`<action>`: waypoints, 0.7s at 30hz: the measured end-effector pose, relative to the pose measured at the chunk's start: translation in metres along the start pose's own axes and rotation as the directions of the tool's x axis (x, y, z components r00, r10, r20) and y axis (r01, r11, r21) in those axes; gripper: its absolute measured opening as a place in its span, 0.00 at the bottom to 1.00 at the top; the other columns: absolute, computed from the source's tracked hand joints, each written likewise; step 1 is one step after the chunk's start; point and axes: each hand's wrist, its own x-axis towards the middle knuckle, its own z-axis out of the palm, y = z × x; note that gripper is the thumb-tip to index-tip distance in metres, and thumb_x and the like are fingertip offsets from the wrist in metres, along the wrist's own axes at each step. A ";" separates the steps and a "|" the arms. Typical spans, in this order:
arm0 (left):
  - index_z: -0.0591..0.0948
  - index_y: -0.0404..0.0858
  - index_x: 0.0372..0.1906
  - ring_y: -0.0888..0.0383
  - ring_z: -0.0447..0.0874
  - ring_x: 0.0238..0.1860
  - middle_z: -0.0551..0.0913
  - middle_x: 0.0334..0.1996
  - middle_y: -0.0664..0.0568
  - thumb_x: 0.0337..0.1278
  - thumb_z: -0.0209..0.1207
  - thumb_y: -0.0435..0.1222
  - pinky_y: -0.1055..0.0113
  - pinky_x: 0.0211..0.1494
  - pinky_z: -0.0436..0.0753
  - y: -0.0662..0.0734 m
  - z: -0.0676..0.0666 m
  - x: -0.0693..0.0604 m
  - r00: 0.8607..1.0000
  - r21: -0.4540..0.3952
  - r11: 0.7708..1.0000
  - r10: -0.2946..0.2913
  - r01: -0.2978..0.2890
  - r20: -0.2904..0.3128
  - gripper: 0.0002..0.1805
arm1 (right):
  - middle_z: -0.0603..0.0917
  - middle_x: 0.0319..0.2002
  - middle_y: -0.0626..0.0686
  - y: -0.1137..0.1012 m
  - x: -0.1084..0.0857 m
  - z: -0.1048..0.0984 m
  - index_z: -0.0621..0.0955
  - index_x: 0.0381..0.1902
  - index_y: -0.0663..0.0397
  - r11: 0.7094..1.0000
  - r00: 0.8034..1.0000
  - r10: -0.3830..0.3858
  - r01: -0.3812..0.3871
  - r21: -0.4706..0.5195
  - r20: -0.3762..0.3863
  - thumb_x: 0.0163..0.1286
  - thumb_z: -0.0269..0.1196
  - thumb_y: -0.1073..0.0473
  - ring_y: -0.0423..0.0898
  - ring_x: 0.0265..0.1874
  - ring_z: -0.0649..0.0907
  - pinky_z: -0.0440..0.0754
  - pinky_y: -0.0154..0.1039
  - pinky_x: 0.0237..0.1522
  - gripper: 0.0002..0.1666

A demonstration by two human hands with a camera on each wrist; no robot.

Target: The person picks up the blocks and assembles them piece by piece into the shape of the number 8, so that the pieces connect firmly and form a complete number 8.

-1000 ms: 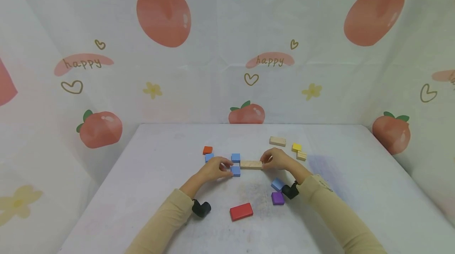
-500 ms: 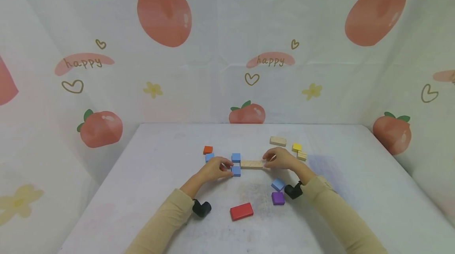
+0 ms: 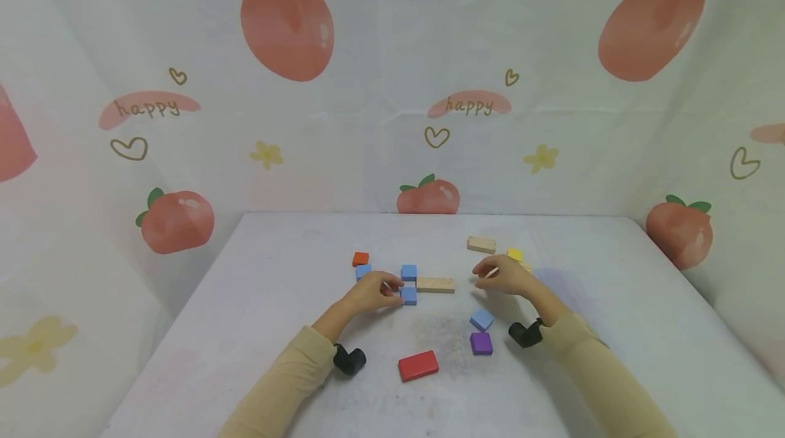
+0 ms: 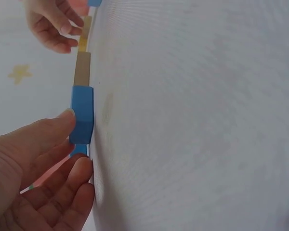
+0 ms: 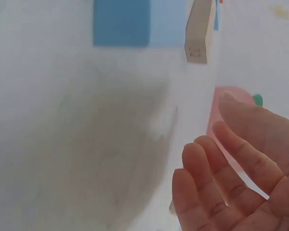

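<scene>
My left hand (image 3: pixel 371 291) stays at the left side of two blue blocks. Its thumb touches the nearer blue block (image 3: pixel 408 296), and its index finger lies close to the farther blue block (image 3: pixel 409 272). In the left wrist view the thumb presses against the blue block (image 4: pixel 82 115), with the other fingers bent below it. A long wooden block (image 3: pixel 436 285) extends right from the blue pair. My right hand (image 3: pixel 504 274) hovers to the right of that block's end, fingers loosely bent and holding nothing; the right wrist view shows the wooden block (image 5: pixel 200 33) apart from the fingertips.
An orange-red block (image 3: pixel 360 259) and another blue block (image 3: pixel 364 272) lie behind my left hand. A second wooden block (image 3: pixel 481 244) and a yellow block (image 3: pixel 514 254) are at the back right. Nearer lie a tilted blue block (image 3: pixel 482 319), a purple block (image 3: pixel 481 343) and a red block (image 3: pixel 418 366).
My right hand has let go of the long wooden block's right end and drawn away to the right. My left hand has stayed by the blue blocks.
</scene>
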 end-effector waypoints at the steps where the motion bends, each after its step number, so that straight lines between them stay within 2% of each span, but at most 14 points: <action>1: 0.82 0.37 0.48 0.60 0.74 0.33 0.82 0.39 0.48 0.50 0.65 0.36 0.71 0.38 0.77 0.000 0.000 0.000 1.000 -0.001 1.000 -0.001 0.001 0.000 0.18 | 0.83 0.39 0.63 0.001 -0.002 -0.001 0.80 0.42 0.70 1.000 1.000 0.000 0.000 0.000 -0.009 0.59 0.65 0.63 0.57 0.41 0.82 0.82 0.46 0.43 0.16; 12: 0.81 0.36 0.48 0.60 0.74 0.34 0.82 0.40 0.47 0.50 0.66 0.36 0.72 0.39 0.78 0.000 0.000 -0.002 1.000 -0.001 1.000 0.007 -0.007 -0.004 0.18 | 0.82 0.37 0.64 0.025 -0.027 -0.032 0.79 0.43 0.72 0.997 0.991 0.061 -0.067 -0.048 -0.119 0.59 0.64 0.64 0.57 0.38 0.83 0.82 0.46 0.41 0.16; 17: 0.82 0.37 0.48 0.60 0.74 0.34 0.82 0.39 0.48 0.50 0.65 0.36 0.72 0.39 0.77 0.001 0.000 -0.002 1.000 -0.005 1.000 -0.004 0.004 -0.008 0.18 | 0.83 0.37 0.65 0.036 -0.036 -0.043 0.79 0.42 0.71 0.986 0.975 0.139 -0.153 -0.067 -0.174 0.59 0.63 0.63 0.58 0.38 0.83 0.81 0.47 0.40 0.17; 21: 0.82 0.37 0.48 0.60 0.74 0.34 0.82 0.39 0.48 0.50 0.66 0.36 0.71 0.38 0.78 0.001 0.000 -0.001 1.000 -0.008 1.000 -0.014 0.013 -0.013 0.18 | 0.82 0.37 0.66 0.044 -0.041 -0.047 0.78 0.43 0.73 0.980 0.961 0.177 -0.193 -0.056 -0.212 0.59 0.64 0.63 0.60 0.38 0.83 0.81 0.45 0.38 0.18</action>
